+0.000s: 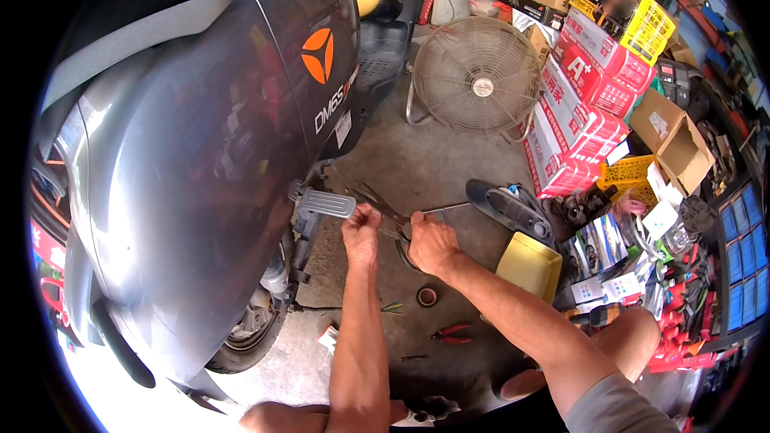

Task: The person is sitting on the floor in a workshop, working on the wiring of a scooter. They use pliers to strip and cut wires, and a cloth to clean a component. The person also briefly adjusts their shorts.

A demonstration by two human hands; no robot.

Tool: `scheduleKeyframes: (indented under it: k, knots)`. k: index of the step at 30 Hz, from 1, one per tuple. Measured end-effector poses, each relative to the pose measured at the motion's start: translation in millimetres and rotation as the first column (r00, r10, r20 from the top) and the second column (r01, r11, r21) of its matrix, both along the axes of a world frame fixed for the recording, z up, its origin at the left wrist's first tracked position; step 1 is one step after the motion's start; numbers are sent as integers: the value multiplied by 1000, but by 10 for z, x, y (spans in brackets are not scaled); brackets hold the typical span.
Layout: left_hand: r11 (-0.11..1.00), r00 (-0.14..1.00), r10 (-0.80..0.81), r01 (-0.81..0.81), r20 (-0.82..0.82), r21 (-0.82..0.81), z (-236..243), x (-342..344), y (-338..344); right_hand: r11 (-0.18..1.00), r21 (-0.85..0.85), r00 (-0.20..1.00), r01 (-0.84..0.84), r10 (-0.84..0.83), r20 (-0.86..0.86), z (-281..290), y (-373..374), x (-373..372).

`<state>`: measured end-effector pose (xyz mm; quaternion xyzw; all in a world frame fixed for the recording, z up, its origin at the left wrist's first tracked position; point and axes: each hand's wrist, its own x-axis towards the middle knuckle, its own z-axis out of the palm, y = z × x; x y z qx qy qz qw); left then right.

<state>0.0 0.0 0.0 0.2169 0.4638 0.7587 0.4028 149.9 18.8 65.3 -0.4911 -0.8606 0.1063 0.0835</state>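
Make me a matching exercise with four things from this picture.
Column one:
1. Left hand
2. Pliers
3. Tray
4. Fan

Column two:
A. Plain yellow
B. With a round wire guard
C. Beside the grey footrest
D. Red-handled, lying on the floor

Right pairs: 1-C, 2-D, 3-A, 4-B.
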Motion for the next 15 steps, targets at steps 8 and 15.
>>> scheduleKeyframes:
  k: [8, 15]
  knots:
    - [1000, 1000, 15, -15, 15, -12, 61, 69, 33, 999, 46, 1000, -7, 7, -9, 23, 31, 53]
    - [1000, 1000, 10, -10, 20, -11, 94, 82, 20, 998, 62, 1000, 15, -13, -29, -99, 85, 55]
